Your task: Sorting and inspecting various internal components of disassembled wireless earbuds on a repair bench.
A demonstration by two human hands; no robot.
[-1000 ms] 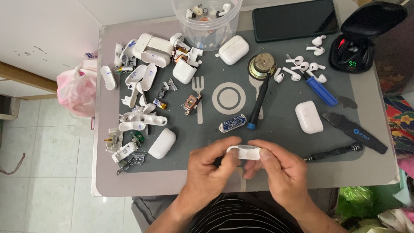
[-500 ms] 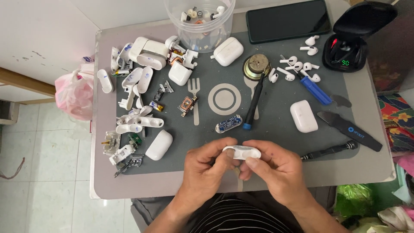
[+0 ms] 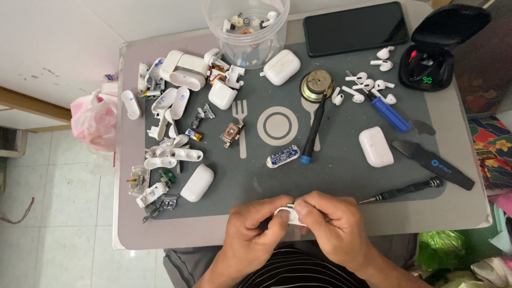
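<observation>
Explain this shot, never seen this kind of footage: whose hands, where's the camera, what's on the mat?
No machine here: a person's two bare hands, filmed from a camera on their own head looking down. The left hand and right hand together pinch a small white plastic earbud-case part at the near table edge. On the grey work mat lie whole white earbud cases, a pile of broken case shells, loose white earbuds, a small blue circuit board, a blue-handled screwdriver, a thin black screwdriver and a black pry tool. Behind them are a clear plastic tub, a dark phone and an open black earbud case.
</observation>
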